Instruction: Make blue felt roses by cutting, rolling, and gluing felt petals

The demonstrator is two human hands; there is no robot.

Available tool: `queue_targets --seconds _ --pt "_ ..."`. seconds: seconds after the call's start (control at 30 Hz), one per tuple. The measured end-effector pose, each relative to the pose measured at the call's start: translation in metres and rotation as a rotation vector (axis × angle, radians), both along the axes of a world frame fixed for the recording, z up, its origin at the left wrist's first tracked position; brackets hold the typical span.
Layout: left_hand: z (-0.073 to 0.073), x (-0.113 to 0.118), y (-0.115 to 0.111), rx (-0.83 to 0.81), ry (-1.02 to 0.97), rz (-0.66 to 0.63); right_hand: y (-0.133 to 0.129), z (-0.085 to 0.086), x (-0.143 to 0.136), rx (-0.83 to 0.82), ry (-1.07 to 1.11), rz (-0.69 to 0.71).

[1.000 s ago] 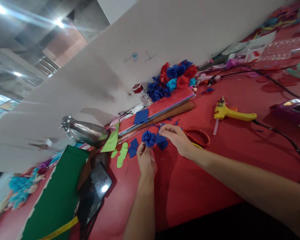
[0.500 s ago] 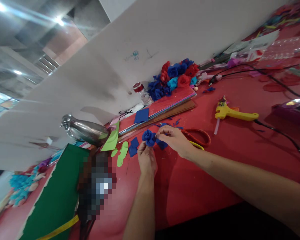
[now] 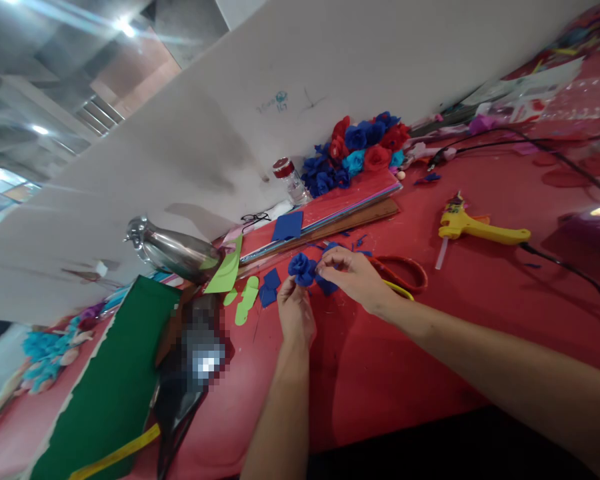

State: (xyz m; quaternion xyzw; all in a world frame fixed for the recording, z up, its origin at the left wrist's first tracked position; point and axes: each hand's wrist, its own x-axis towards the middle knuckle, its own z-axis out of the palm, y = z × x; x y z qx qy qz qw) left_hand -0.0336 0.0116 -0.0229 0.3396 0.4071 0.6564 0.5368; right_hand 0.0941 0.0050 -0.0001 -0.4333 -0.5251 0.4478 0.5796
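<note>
Your right hand (image 3: 353, 280) has closed in on the blue flower (image 3: 303, 269); can't tell its grip. Your left hand (image 3: 296, 312) pinches the base, above the surface (image 3: 380, 387) toward its far edge. Both seem engaged.

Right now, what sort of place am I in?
Probably a craft workspace, judging by the yellow plastic glue gun, the heap of red and blue artificial flowers, and the small flat blue pieces on the red tabletop.

White wall (image 3: 190, 127) slants across view, blue-green scribbles (image 3: 281, 101) on it, soft shadows (image 3: 213, 167) too. Red table (image 3: 380, 380) below, glossy lower left. Grey ceiling (image 3: 65, 73) upper left, bright lamps (image 3: 125, 27). Window (image 3: 5, 187) at left edge.
</note>
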Motion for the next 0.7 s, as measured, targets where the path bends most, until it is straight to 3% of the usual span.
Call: queue_targets --seconds 0.33,0.7 --pt "-0.0043 -0.0017 0.0019 -0.009 -0.019 -0.003 -0.0029 0.0015 -0.0018 0.080 -0.114 -0.021" --pt "-0.0073 -0.0015 0.0026 -0.009 -0.020 0.000 -0.0023 0.0018 -0.0013 0.008 -0.076 -0.004"
